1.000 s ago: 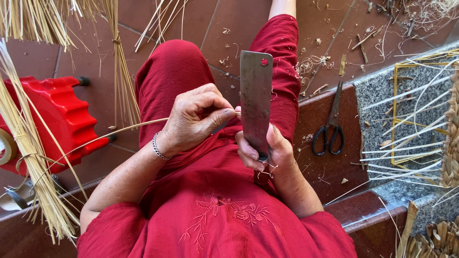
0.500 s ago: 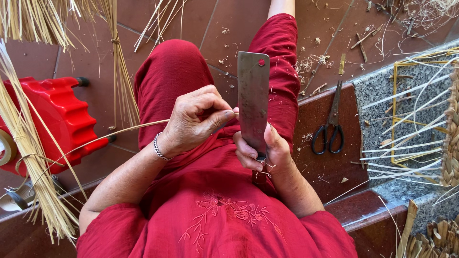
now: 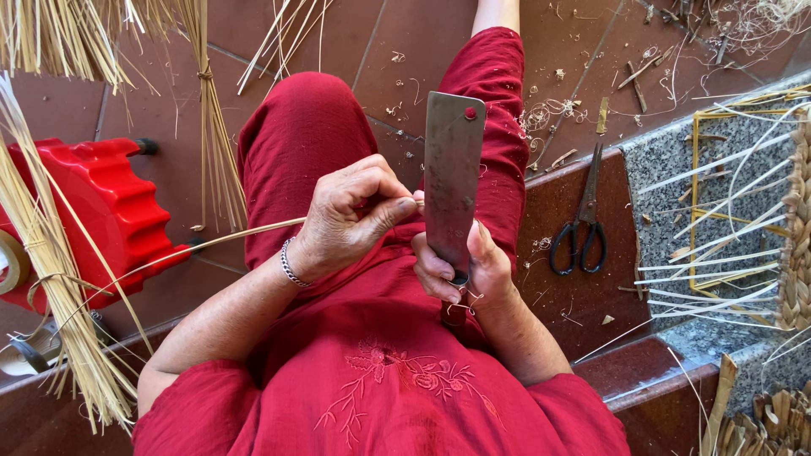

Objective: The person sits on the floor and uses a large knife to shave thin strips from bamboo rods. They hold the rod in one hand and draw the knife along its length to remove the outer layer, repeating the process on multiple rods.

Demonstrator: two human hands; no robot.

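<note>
Far left there's a bundle of straw (image 3: 51, 287) leaning up, right against a red stool (image 3: 101, 219) lying on its side on the tile floor (image 3: 405, 51). Another tied bundle (image 3: 211, 127) stands just beyond it. The left hand (image 3: 351, 215) is pinched shut on a thin reed (image 3: 228, 239), which trails off to the left over the lap; the fingertips bring its end right up to the flat side of the cleaver (image 3: 454, 181). The right hand (image 3: 465, 270) is wrapped around the cleaver's handle, blade pointing up and away from the body, over the red trousers. To the right, black scissors (image 3: 579, 228) lie closed on the step, well apart from both hands. Past them, loose pale strips (image 3: 718, 253) are spread over a grey stone slab (image 3: 667, 169), with a woven braid (image 3: 794, 245) at the far right edge.
</note>
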